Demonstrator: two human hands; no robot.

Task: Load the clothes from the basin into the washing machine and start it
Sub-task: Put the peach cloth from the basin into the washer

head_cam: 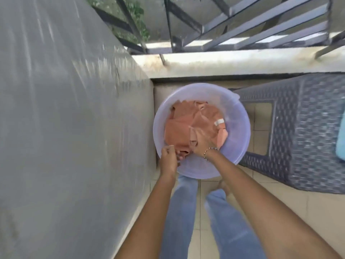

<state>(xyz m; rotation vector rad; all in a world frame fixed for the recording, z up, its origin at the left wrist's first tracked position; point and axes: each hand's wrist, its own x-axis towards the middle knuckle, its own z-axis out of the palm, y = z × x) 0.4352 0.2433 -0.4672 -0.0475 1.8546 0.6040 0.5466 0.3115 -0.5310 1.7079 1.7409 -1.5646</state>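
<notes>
Straight below, the lavender basin (237, 144) holds the salmon clothes (186, 128), heaped toward its left wall. Left hand (169, 158) pinches the heap's near edge; right hand (202, 142) curls into cloth just beyond it

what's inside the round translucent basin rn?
The round translucent lilac plastic basin holds salmon-orange crumpled cloth with a white tag; left hand and right hand grip its near edge. Whatever lies under the cloth is covered.

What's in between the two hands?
In the head view, a bunched fold of the orange clothes lies between the left hand and the right hand, inside the basin.
</notes>
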